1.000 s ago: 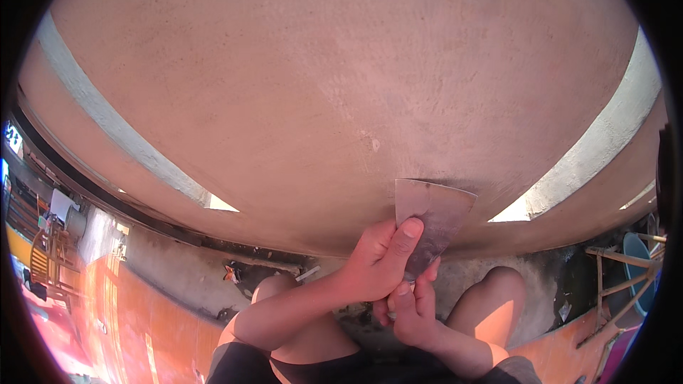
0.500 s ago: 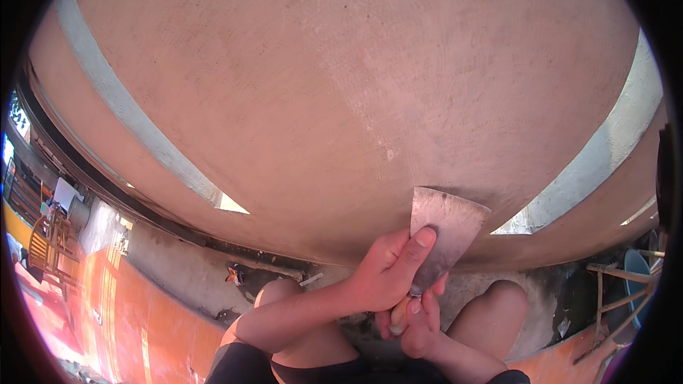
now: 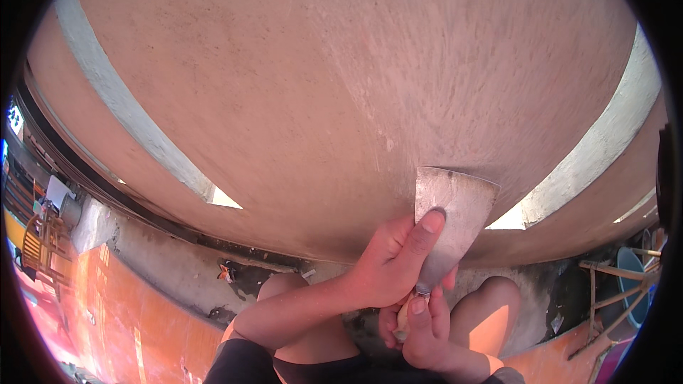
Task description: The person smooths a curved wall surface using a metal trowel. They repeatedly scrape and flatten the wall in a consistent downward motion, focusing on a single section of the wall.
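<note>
A wide metal scraper (image 3: 459,213) with a flared blade and a light handle is held in both my hands, its broad edge turned up against the wall (image 3: 284,99). My left hand (image 3: 398,259) is closed on the blade's left side, thumb pressed flat on the metal. Lower down, my right hand (image 3: 427,331) wraps the handle, thumb along it near the metal collar. The wall is tan and plastered; paler scraped streaks fan out above the blade. A dark shadow follows the blade's edge, so whether all of it touches cannot be told.
Pale strips (image 3: 131,107) cross the wall left and right. My bent knees (image 3: 494,306) flank my hands. At right stand a wooden frame (image 3: 605,291) and a blue basin (image 3: 629,277). A wooden chair (image 3: 39,252) is far left, beyond sunlit orange floor (image 3: 156,306).
Both hands and the scraper have shifted slightly upward and to the right along the wall. The grip is unchanged.
</note>
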